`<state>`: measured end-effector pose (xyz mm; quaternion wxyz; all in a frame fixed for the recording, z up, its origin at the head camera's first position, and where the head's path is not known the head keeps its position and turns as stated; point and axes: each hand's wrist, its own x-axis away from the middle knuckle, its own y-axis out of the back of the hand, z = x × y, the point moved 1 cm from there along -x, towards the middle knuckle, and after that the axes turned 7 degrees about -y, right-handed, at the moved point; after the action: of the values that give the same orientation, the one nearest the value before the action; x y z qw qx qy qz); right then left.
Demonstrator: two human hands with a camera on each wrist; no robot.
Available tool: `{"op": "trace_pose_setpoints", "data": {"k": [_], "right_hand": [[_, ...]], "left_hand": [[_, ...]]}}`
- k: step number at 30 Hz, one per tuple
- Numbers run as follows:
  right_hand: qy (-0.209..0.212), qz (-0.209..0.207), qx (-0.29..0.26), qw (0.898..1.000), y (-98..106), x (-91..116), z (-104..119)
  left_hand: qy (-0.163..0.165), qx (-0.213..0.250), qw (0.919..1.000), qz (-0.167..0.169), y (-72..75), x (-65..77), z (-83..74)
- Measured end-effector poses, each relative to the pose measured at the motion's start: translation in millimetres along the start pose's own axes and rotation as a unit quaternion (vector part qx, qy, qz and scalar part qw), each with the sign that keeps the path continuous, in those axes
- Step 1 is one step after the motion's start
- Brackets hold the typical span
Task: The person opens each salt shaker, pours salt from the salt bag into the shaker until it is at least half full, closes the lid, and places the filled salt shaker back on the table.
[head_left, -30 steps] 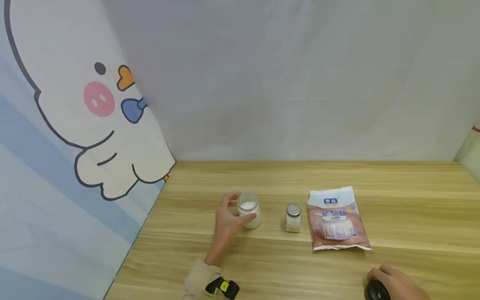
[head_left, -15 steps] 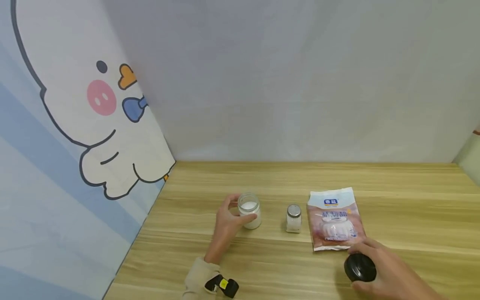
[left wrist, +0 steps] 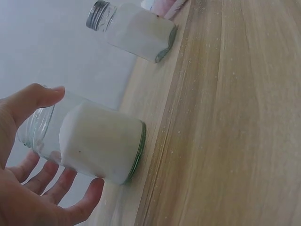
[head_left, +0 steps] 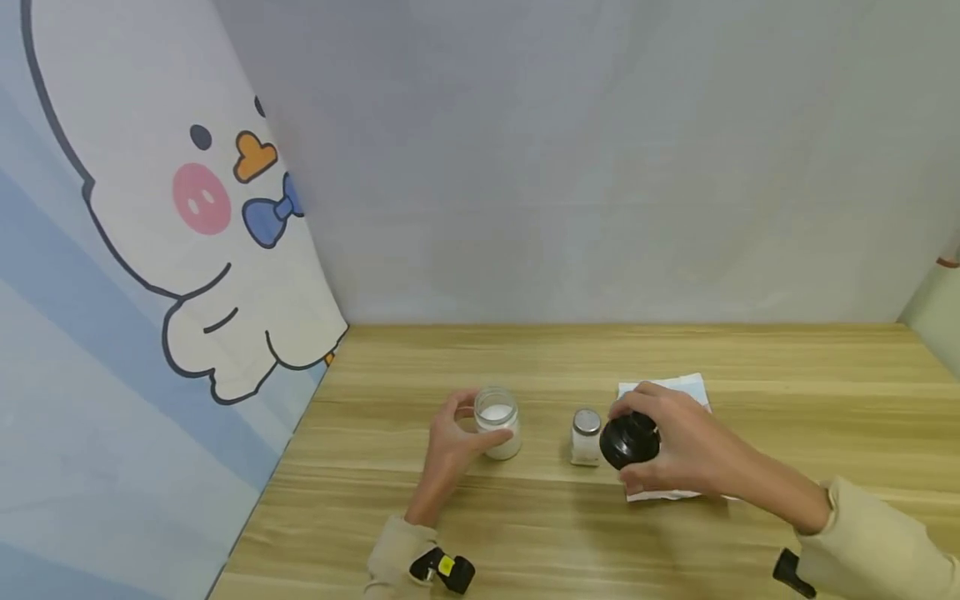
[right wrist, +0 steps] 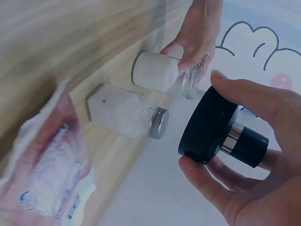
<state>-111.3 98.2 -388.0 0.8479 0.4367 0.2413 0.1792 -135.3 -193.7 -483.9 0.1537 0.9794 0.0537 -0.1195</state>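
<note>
A clear glass jar (left wrist: 101,139) of white granules stands uncapped on the wooden table. My left hand (head_left: 448,450) grips it from the left, thumb in front and fingers behind. In my right hand (head_left: 690,450) is a black round lid (right wrist: 209,125), pinched at its rim by thumb and fingers. A silver-banded black knob (right wrist: 251,146) sticks out of the lid toward the palm. The lid is raised above the table, just right of a small glass shaker (head_left: 586,443) with a metal cap, also holding white granules.
A pink and white printed bag (right wrist: 51,174) lies right of the shaker, partly covered by my right hand in the head view. The wooden table (head_left: 525,533) meets a pale cloth backdrop (head_left: 600,167) behind. Small white grains dot the tabletop in the left wrist view.
My right hand has brought the black lid from the lower right edge, up and left across the bag to beside the shaker. The left hand and jar have stayed put.
</note>
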Motion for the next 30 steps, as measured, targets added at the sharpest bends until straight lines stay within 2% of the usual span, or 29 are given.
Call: {"op": "trace_pose_setpoints", "data": {"k": [5,15,23,30], "right_hand": [[0.014,0.027,-0.012,0.999,-4,-31,-6],[0.079,0.052,-0.026,0.995,-21,-88,-17],[0.109,0.077,-0.036,0.990,-42,-122,-8],[0.125,0.099,-0.032,0.987,-61,-140,1]], "left_hand": [[-0.002,-0.016,0.9999,-0.003,-5.8,-7.3,4.0],[0.011,-0.029,0.9992,-0.023,-13.6,-16.0,5.8],[0.018,-0.028,0.9991,-0.024,-14.2,-16.7,7.1],[0.008,-0.029,0.9994,-0.013,-14.4,-17.2,8.7]]}}
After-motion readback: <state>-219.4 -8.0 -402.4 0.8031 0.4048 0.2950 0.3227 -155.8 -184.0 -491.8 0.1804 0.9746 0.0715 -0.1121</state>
